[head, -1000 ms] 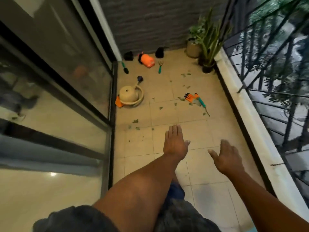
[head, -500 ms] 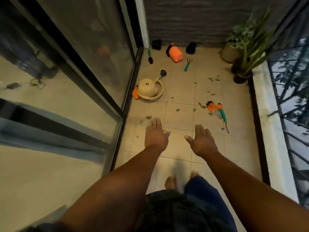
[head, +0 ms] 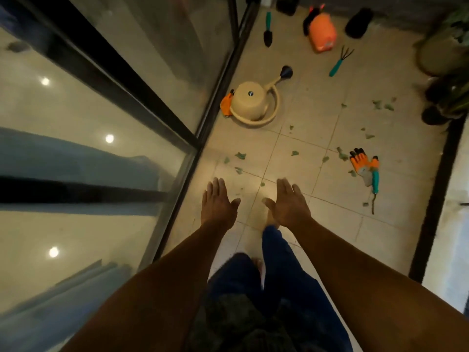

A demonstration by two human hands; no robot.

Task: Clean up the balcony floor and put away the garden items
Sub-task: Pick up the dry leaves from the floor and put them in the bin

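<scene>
2 hands (head: 218, 205), 1 watering can (head: 250, 100), 1 trowel (head: 268, 30), 1 rake (head: 340, 59), perhaps 2 gloves (head: 361, 163).

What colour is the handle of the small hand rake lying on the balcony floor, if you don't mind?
Teal, on the hand rake; head view.

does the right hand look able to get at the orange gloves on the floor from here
Probably yes, with a step and a bend: the right hand is open and empty, and only bare tile with leaf scraps lies between it and the orange gloves.
</scene>
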